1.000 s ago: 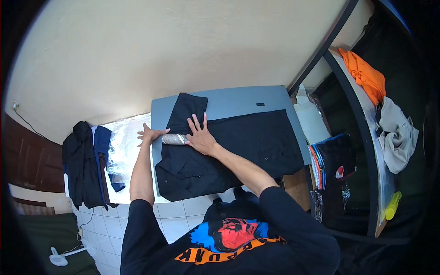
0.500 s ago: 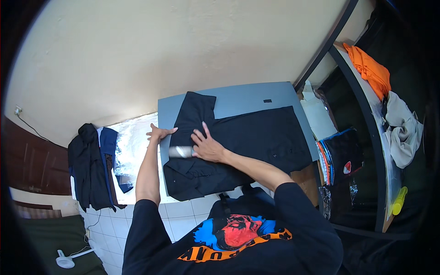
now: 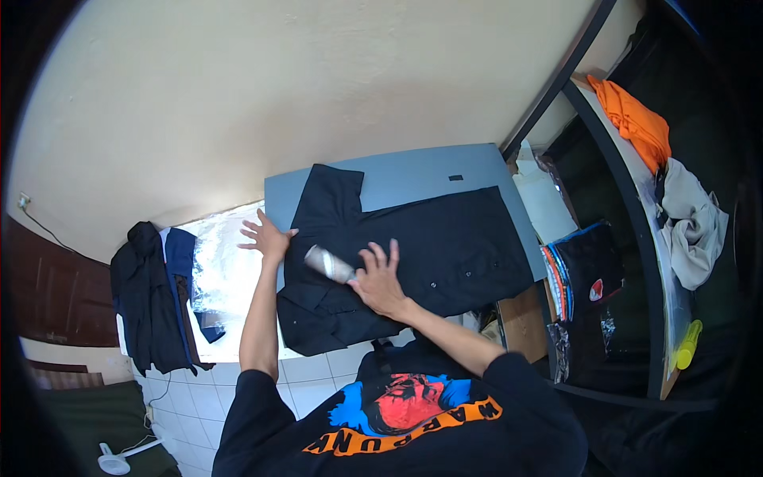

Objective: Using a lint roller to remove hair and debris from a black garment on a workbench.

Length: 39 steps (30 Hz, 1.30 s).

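A black short-sleeved button shirt lies spread on a blue-grey table top, its collar toward the left and one sleeve pointing away from me. My right hand grips a lint roller, whose pale, slightly blurred cylinder slants over the upper part of the shirt. Whether the roller touches the cloth, I cannot tell. My left hand has its fingers spread at the table's left edge, the thumb reaching to the shirt by the shoulder.
Left of the table, clear plastic covers a white surface, beside a pile of dark clothes. On the right, a rack shelf holds orange cloth, grey cloth and a yellow bottle. Folded garments are stacked below.
My right hand has moved a little right and nearer to me, and the lint roller has turned from level to slanted. The left hand's fingers have spread wider.
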Each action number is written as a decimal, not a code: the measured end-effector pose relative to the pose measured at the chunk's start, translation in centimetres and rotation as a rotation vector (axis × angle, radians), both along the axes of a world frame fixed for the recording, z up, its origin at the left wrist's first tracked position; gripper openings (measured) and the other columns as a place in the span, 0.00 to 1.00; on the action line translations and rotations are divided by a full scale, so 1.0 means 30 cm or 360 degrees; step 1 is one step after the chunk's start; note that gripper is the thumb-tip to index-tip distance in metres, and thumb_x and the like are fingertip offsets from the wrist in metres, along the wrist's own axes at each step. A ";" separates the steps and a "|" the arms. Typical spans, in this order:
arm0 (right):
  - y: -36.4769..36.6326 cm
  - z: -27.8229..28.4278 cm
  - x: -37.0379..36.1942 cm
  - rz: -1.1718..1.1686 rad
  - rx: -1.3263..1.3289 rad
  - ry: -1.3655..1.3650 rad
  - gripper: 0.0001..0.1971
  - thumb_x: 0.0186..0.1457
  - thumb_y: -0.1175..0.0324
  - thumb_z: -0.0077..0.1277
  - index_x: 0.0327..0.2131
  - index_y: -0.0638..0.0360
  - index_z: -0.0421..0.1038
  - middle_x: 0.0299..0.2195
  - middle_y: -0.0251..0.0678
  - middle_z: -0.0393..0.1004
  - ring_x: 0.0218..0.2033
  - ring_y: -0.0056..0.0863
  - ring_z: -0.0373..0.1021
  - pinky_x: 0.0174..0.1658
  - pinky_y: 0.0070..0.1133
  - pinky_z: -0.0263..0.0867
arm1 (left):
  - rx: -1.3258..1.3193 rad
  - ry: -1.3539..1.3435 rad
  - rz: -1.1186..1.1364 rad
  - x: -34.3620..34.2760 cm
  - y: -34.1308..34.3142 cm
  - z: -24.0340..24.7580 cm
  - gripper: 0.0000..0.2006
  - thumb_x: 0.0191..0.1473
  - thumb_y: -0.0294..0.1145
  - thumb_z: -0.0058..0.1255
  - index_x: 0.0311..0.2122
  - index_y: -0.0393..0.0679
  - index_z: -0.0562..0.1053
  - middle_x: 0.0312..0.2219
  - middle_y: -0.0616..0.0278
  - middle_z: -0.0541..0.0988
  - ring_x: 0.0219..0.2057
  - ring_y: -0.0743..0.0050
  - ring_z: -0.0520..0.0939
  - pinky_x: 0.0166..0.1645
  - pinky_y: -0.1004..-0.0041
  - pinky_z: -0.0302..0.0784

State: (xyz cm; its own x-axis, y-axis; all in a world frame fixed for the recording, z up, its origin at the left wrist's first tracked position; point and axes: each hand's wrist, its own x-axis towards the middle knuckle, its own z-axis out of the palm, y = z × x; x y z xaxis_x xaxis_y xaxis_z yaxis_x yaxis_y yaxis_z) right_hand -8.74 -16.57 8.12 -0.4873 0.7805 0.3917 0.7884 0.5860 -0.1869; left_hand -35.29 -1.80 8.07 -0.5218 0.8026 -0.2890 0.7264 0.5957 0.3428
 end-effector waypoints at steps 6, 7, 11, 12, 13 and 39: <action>0.060 -0.011 0.173 -0.0833 -0.0116 -0.0078 0.20 0.62 0.56 0.52 0.31 0.69 0.79 0.56 0.54 0.63 0.66 0.60 0.49 0.66 0.68 0.32 | 0.1333 -0.0605 -0.1446 0.306 -0.052 -0.049 0.27 0.65 0.34 0.51 0.68 0.50 0.65 0.70 0.43 0.57 0.72 0.35 0.52 0.68 0.23 0.33; 0.070 -0.019 0.192 -0.0909 -0.0072 -0.0176 0.20 0.62 0.56 0.53 0.31 0.68 0.79 0.55 0.53 0.64 0.65 0.59 0.51 0.66 0.66 0.36 | 0.1337 -0.0613 -0.1455 0.328 -0.052 -0.073 0.27 0.65 0.34 0.51 0.68 0.50 0.65 0.70 0.43 0.57 0.72 0.35 0.52 0.68 0.23 0.33; 0.122 -0.055 0.338 -0.1292 -0.0153 -0.0278 0.21 0.62 0.55 0.52 0.34 0.68 0.81 0.53 0.52 0.65 0.62 0.57 0.55 0.66 0.61 0.42 | 0.0822 0.0371 -0.1454 0.378 -0.090 -0.115 0.34 0.64 0.60 0.45 0.71 0.60 0.61 0.73 0.50 0.54 0.74 0.39 0.48 0.67 0.22 0.26; 0.144 -0.047 0.406 -0.1414 -0.0162 -0.0333 0.23 0.64 0.54 0.50 0.34 0.69 0.81 0.53 0.52 0.65 0.62 0.57 0.55 0.65 0.60 0.45 | 0.0747 0.0442 -0.1359 0.380 -0.099 -0.095 0.38 0.62 0.68 0.41 0.72 0.62 0.60 0.73 0.52 0.53 0.74 0.40 0.47 0.67 0.22 0.24; 0.167 -0.084 0.500 -0.1536 0.0008 -0.0316 0.24 0.65 0.54 0.47 0.34 0.69 0.81 0.53 0.52 0.65 0.61 0.56 0.56 0.64 0.58 0.47 | 0.0793 0.0490 -0.1338 0.373 -0.088 -0.107 0.43 0.58 0.76 0.40 0.73 0.64 0.58 0.73 0.53 0.53 0.75 0.41 0.45 0.66 0.22 0.20; -0.279 -0.032 0.834 -0.2097 -0.0214 -0.0498 0.23 0.65 0.54 0.48 0.30 0.66 0.82 0.42 0.45 0.66 0.47 0.45 0.61 0.49 0.42 0.55 | 0.0780 0.0625 -0.1307 0.371 -0.093 -0.101 0.46 0.56 0.75 0.44 0.74 0.63 0.55 0.75 0.55 0.48 0.75 0.40 0.43 0.65 0.20 0.23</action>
State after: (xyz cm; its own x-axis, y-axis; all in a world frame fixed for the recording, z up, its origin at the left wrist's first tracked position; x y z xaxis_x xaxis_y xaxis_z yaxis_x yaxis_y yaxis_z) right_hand 16.28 -24.94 7.16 0.5894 0.7548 0.2878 0.7638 -0.6367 0.1058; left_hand -24.16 -4.60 5.06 0.2531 0.9377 0.2382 0.9591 -0.2754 0.0652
